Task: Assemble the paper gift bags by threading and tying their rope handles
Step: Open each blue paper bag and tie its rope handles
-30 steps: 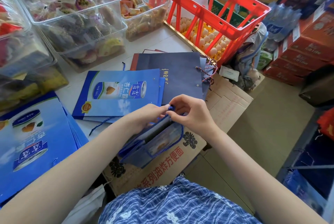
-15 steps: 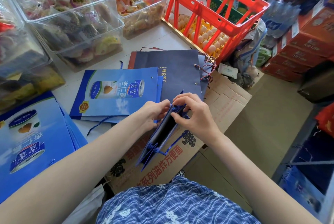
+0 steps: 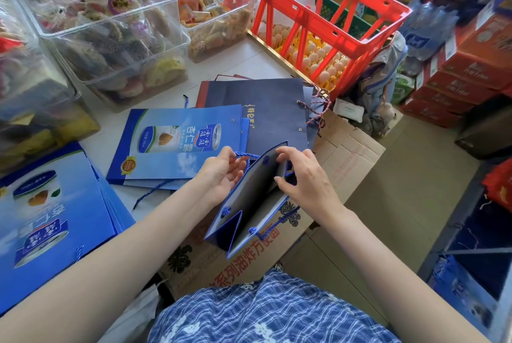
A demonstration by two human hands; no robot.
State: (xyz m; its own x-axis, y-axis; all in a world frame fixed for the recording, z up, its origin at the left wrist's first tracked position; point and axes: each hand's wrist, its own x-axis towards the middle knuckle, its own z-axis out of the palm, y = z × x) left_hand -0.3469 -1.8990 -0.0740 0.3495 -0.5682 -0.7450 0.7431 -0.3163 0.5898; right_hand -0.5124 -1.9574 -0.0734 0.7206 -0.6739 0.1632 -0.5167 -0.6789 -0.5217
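Note:
A blue paper gift bag [image 3: 249, 204] is held open between my hands above a cardboard box, its grey inside facing up. My left hand [image 3: 221, 173] pinches a blue rope handle [image 3: 243, 154] that runs from the bag's left panel. My right hand [image 3: 302, 176] grips the top edge of the right panel, fingers curled over it. A second blue rope [image 3: 273, 225] hangs along the bag's right side with a knot near the lower corner. Flat blue printed bags [image 3: 177, 143] and dark navy bags [image 3: 274, 115] lie on the white table beyond.
Another stack of blue bags [image 3: 52, 220] lies at the left. Clear bins of wrapped snacks [image 3: 105, 24] stand at the back left. A red crate [image 3: 318, 4] sits over eggs at the back right. The cardboard box [image 3: 346, 157] is under my hands; red cartons [image 3: 465, 73] line the floor.
The bag has gone from nearly flat to spread open, its inside now showing. My left hand drew the rope out to the left while my right hand moved to the right panel's edge.

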